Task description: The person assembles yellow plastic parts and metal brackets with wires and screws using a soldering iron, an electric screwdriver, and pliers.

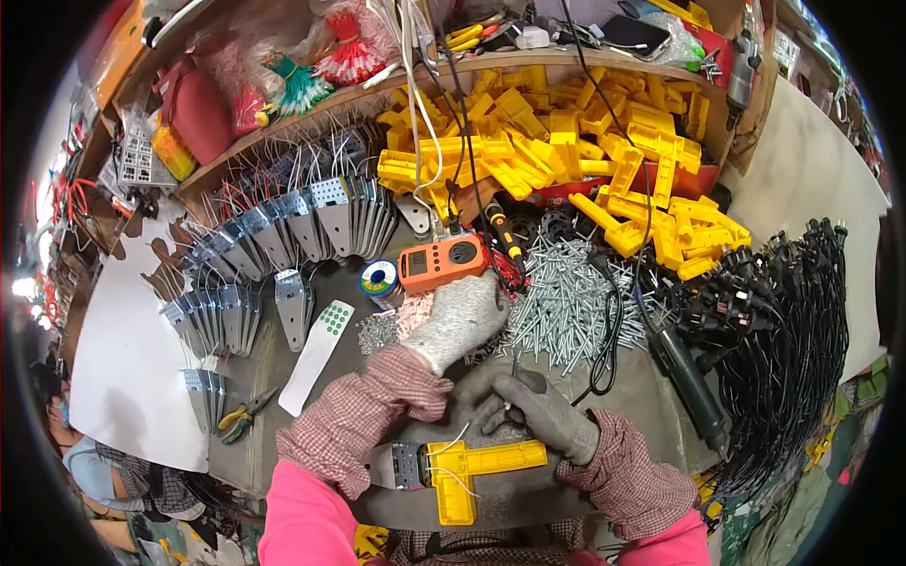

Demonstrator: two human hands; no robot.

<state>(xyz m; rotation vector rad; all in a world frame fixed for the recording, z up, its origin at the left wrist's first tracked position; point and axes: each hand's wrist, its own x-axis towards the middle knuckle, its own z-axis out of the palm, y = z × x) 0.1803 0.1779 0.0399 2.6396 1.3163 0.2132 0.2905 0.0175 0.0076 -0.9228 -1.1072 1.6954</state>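
Note:
My left hand (464, 319), in a pale grey glove, reaches forward to just below an orange socket meter (440, 266). Its fingertips are hidden behind the hand, beside a heap of long silver screws (571, 307). My right hand (549, 413), in a darker grey glove, is closer to me with its fingers curled; a thin, light-tipped thing shows at them, too small to name. Below the hands lies a yellow T-shaped plastic housing (455, 481) with two white wires across it. A grey metal blade with a dark block (410, 466) adjoins its left side.
Yellow housings (528, 141) are heaped at the back. Black cords with plugs (783, 330) pile up at right, beside a dark electric screwdriver (687, 382). Metal blades with wired blocks (293, 222) stand in rows at left. Pliers (243, 417) and a solder spool (378, 280) lie nearer.

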